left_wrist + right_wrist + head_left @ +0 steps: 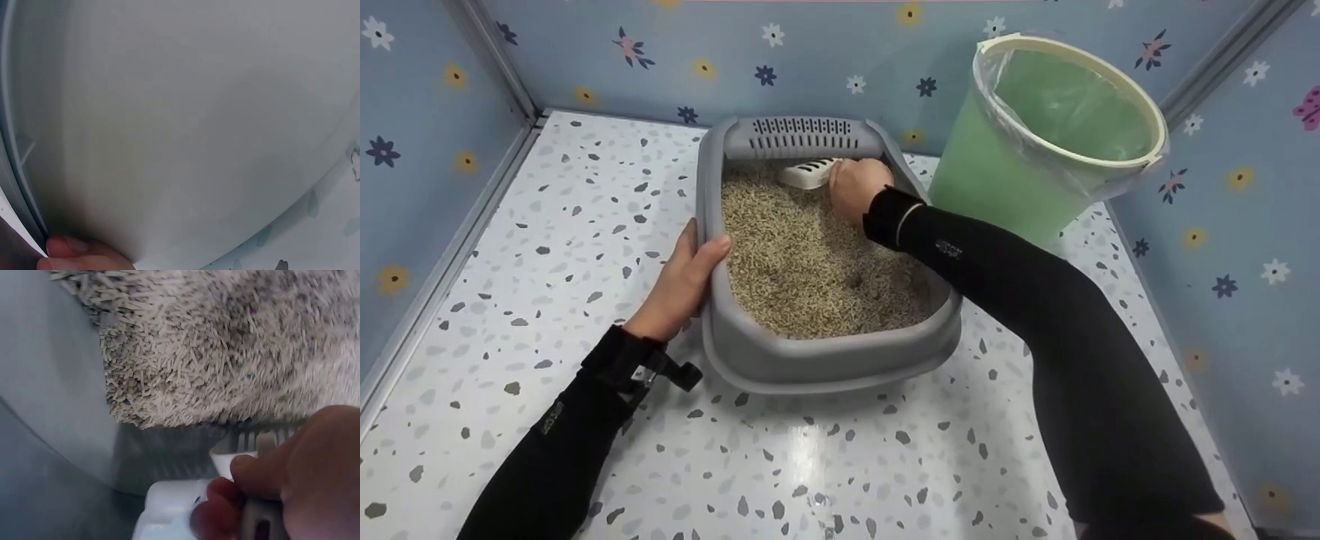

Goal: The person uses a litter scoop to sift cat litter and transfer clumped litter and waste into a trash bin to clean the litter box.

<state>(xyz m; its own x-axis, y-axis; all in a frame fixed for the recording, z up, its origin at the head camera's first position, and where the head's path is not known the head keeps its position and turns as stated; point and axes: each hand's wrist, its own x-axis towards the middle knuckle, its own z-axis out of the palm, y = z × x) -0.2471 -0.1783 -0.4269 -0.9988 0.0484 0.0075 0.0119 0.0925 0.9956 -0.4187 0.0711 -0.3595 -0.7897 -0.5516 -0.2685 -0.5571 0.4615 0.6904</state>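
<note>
A grey litter box (829,364) full of tan pellet litter (795,262) stands on the floor. My left hand (681,281) grips its left rim, thumb over the top edge; in the left wrist view, fingertips (84,256) show under the rim against the outer wall. Near the back of the box, my right hand (861,189) holds a white slotted litter scoop (808,174) over the litter. The right wrist view shows fingers and thumb curled round the scoop (222,464), beside the back wall of the box.
A green bin (990,165) with a clear plastic liner (1020,127) stands behind and to the right of the box. Flower-patterned wall panels (810,67) enclose the back and both sides. The speckled floor (547,247) surrounds the box.
</note>
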